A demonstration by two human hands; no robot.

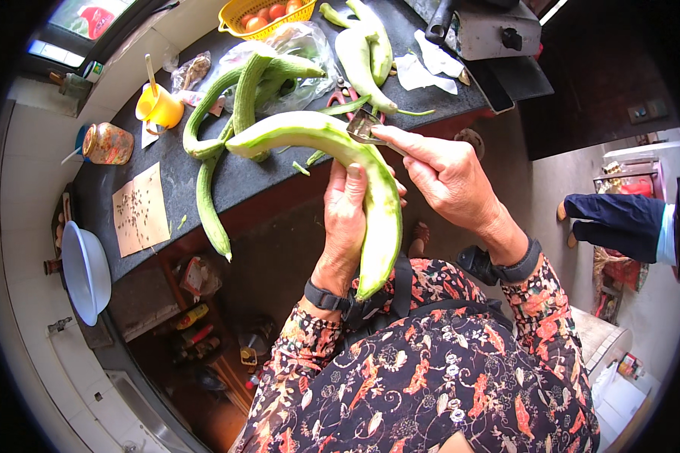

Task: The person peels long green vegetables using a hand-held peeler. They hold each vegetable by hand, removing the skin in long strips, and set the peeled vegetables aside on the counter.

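Observation:
My left hand (345, 215) grips a long, curved green gourd (382, 209) around its middle, in front of the counter edge. Much of the gourd's skin is pale where it is peeled, with darker green strips left. In my right hand (450, 175) is a metal peeler (365, 125), its head against the upper side of the gourd. Just beyond, unpeeled ridged gourds (211, 116) lie across one another, one hanging over the edge. Paler peeled gourds (362, 54) rest farther back. Red-handled scissors (343, 97) are partly hidden behind the peeler.
On the dark countertop (173, 198) stand a yellow cup (160, 107), a jar (109, 144) and a yellow basket (226, 24) of tomatoes. A sheet with seeds (141, 209) lies near a blue basin (85, 272). A gas stove (496, 34) is at upper right. Another person's legs (617, 226) show at right.

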